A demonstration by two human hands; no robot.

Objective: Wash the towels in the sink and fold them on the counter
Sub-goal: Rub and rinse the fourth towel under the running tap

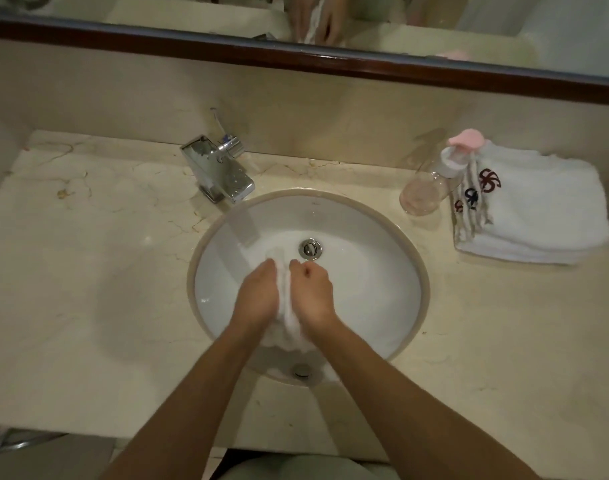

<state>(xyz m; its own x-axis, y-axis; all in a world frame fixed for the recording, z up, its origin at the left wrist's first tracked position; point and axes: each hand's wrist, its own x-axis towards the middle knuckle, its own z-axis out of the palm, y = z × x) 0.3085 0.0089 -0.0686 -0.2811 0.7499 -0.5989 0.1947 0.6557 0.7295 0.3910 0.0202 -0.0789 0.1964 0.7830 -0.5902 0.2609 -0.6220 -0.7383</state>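
A wet white towel point(289, 323) is bunched up in the round white sink point(382, 271), squeezed between my two hands. My left hand point(258, 296) grips its left side and my right hand point(311, 289) grips its right side with curled fingers. The towel hangs down below my wrists toward the sink's near rim. Water runs from the chrome faucet point(216, 168) into the basin just beyond my left hand. A stack of folded white towels point(538, 209) with red and blue embroidery lies on the marble counter point(88, 254) at the right.
A clear soap bottle point(428, 188) with a pink pump top stands between the sink and the folded towels. The drain plug point(310, 249) sits beyond my hands. A dark-framed mirror point(331, 60) runs along the back wall.
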